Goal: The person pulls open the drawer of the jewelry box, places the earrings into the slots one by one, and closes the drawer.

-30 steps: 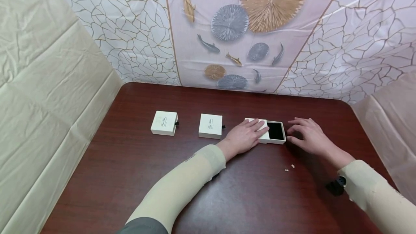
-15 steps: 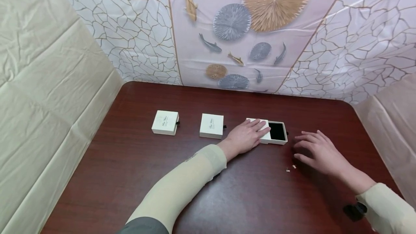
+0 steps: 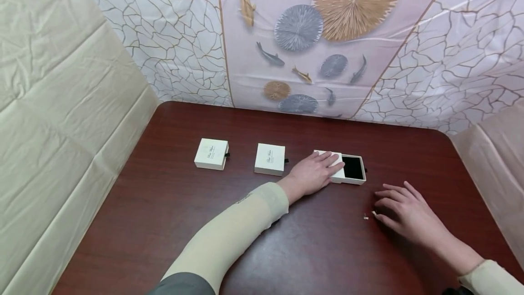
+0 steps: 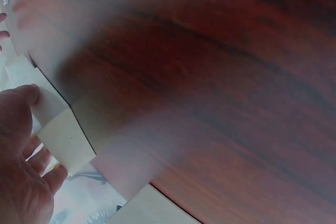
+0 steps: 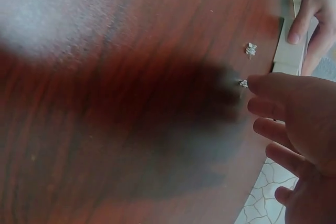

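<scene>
Under my left hand (image 3: 313,172) lies the sleeve of a white sliding gift box (image 3: 338,176); its fingers rest spread and fairly straight across the top. The box's drawer (image 3: 357,181) stands partly out to the right, showing a black lining. In front of the box two tiny silvery stud earrings lie on the table. My right hand (image 3: 411,213) is low beside them with relaxed fingers, palm partly down. In the right wrist view its thumb tip (image 5: 257,82) is right at the nearer earring (image 5: 243,83), while the other earring (image 5: 251,50) lies a little apart.
Two more white boxes, a middle one (image 3: 270,158) and a left one (image 3: 211,154), sit shut in a row to the left, each with a black pull tab. A dark red wooden table (image 3: 163,222) bears everything, with a patterned curtain (image 3: 184,49) behind it.
My right hand has moved away from the drawer's end, toward the front, down to the earrings. The left hand stays on the box, and the drawer remains out.
</scene>
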A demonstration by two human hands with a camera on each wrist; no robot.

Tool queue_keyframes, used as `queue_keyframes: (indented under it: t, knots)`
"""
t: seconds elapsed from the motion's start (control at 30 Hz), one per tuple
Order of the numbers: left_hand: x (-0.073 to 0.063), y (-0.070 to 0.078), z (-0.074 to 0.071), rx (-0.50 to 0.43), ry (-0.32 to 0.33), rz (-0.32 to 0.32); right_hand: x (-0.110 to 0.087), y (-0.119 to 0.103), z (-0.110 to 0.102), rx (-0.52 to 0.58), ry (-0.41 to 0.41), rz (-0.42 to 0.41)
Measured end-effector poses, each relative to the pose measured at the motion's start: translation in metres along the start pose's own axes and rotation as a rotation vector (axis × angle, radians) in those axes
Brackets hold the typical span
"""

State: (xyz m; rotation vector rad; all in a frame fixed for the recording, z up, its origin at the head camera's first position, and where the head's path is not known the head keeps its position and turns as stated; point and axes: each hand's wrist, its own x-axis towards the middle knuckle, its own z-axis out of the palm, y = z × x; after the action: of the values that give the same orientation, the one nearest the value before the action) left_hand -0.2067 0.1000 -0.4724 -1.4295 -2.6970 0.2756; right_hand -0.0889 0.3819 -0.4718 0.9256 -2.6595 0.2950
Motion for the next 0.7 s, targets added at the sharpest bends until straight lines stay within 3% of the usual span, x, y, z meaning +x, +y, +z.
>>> queue_keyframes:
  t: [0.7]
  knots:
    - [0.000, 0.001, 0.001, 0.010, 0.016, -0.008, 0.001, -0.005, 0.011, -0.008, 0.068, -0.070]
